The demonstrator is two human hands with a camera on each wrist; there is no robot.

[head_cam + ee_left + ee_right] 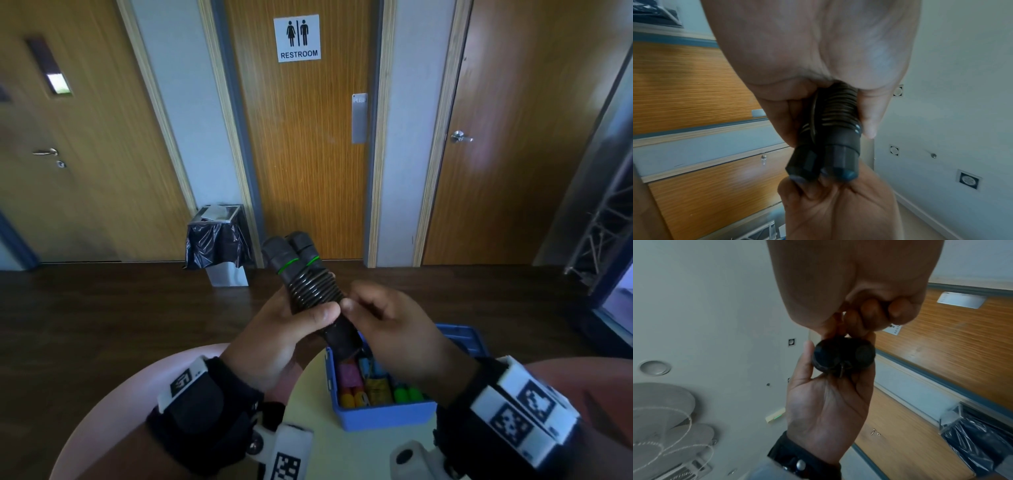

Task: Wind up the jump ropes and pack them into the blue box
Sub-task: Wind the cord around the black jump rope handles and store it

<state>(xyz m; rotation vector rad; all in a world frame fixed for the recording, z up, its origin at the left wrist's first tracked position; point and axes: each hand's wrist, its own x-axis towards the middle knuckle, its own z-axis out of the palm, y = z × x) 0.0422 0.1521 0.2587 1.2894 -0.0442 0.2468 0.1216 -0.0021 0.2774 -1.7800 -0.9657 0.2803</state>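
A black jump rope [308, 284] has its two handles side by side, green rings near their tops and the cord wound tightly round them. My left hand [308, 318] grips the bundle from the left, thumb over the coils. My right hand [359, 308] pinches the rope at the lower coils, fingers curled. In the left wrist view the jump rope [836, 129] sits in the fingers of the left hand [818, 56]. The right wrist view shows the handles' butt ends [844, 355]. The blue box [387, 416] stands below, with several coloured rope bundles [373, 383] inside.
The box stands on a pale round table [318, 438], its lid [462, 339] open behind. A bin with a black bag [219, 240] stands on the dark wooden floor by the restroom door [301, 154]. A metal truss [603, 226] stands at the right.
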